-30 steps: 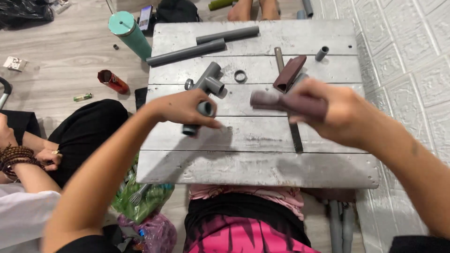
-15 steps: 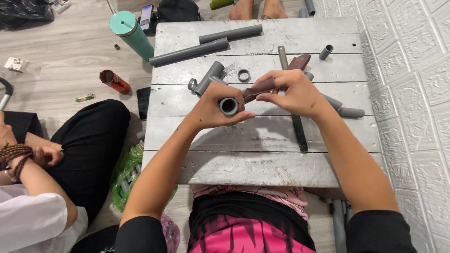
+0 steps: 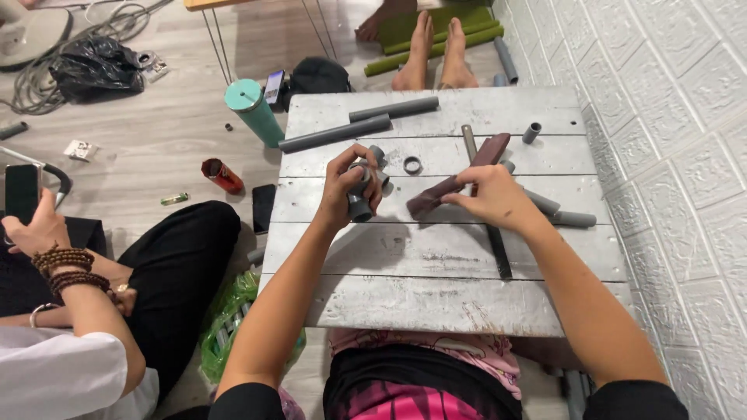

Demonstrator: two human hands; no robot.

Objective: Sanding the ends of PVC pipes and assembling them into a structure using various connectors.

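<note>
- Grey plastic pipe fitting, a short elbow-like piece, is sitting clamped in the left hand, lifted just above the whitewashed plank desk, left of the desk's middle.
- Right hand is gripping a dark maroon flat tool by its middle, the long axis running slantwise from upper right down to lower left, and that lower tip is aiming toward the fitting.
- Tool tip and fitting are sitting near each other but apart, with bare desk showing between them.
- Fitting is lying to the left of the tool, so the left hand is the nearer one, already on it.
- Long grey plastic pipes are lying across the far edge, well apart from both hands, and a small grey ring is resting between the hands, a little farther back.
</note>
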